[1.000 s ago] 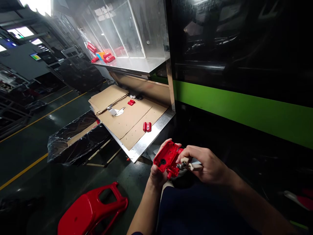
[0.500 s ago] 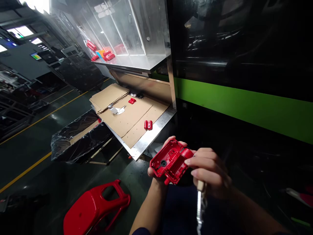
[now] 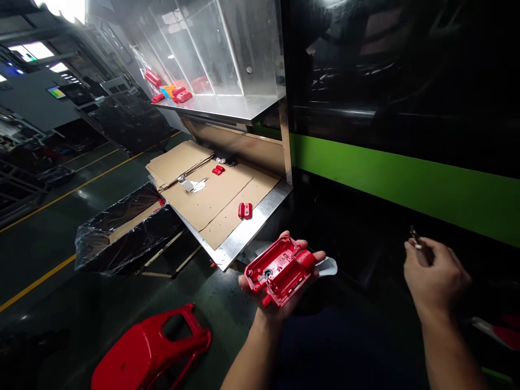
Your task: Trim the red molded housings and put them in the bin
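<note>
My left hand is closed around a red plastic housing half, its hollow inside facing up. Ribs, a long trough and a round dark hole show in the housing, and a rounded red barrel stands at its right end. Well off to the right, my right hand is curled into a fist around a slim hand tool. A dark metal tip pokes out above the fingers; most of the tool is hidden, so its exact kind is unclear.
A cardboard-covered metal table bears small red parts and stacked cardboard. More red parts lie on a shelf above. A red stool and a black-plastic-lined bin stand left. A green-striped machine is at right.
My right hand has moved away from the housing to the right, taking the tool with it. The housing remains in my left hand, turned slightly and a little lower left.
</note>
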The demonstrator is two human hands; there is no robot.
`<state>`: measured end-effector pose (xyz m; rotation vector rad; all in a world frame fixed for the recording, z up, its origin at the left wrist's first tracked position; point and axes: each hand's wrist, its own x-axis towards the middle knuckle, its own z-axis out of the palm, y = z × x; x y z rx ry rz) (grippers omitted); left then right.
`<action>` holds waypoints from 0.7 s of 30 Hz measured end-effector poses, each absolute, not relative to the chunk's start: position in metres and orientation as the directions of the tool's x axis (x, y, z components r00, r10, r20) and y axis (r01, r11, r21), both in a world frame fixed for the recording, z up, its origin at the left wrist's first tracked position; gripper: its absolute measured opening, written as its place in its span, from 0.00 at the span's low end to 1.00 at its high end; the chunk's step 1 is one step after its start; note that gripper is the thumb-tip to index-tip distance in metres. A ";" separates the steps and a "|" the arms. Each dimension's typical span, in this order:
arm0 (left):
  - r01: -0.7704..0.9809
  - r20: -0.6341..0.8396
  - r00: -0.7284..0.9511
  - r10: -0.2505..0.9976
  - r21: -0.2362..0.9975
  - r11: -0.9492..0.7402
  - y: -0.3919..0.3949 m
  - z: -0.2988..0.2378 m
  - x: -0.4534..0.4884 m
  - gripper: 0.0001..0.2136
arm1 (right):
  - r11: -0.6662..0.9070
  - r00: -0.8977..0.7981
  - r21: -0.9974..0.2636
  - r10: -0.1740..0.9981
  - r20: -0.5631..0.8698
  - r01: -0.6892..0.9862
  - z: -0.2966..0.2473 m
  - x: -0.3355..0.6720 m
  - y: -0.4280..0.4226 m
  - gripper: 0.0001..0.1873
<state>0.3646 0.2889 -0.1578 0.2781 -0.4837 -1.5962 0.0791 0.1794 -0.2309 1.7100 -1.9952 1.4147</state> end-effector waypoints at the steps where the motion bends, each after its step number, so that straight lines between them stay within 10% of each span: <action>1: 0.886 0.104 -0.091 -0.990 0.462 -0.033 0.289 -0.157 0.364 0.50 | -0.094 -0.335 -0.544 -0.698 0.633 -0.834 -0.236 0.075 0.185 0.09; 16: 0.798 0.182 -0.061 -0.981 0.599 0.061 0.284 -0.139 0.350 0.47 | 0.239 -0.265 -0.606 -0.963 -0.049 -0.759 -0.227 0.064 0.194 0.24; 21: 0.653 0.272 0.006 -0.962 0.728 0.210 0.285 -0.135 0.352 0.48 | 0.054 -0.120 -0.811 -0.993 0.019 -0.582 -0.213 0.079 0.203 0.28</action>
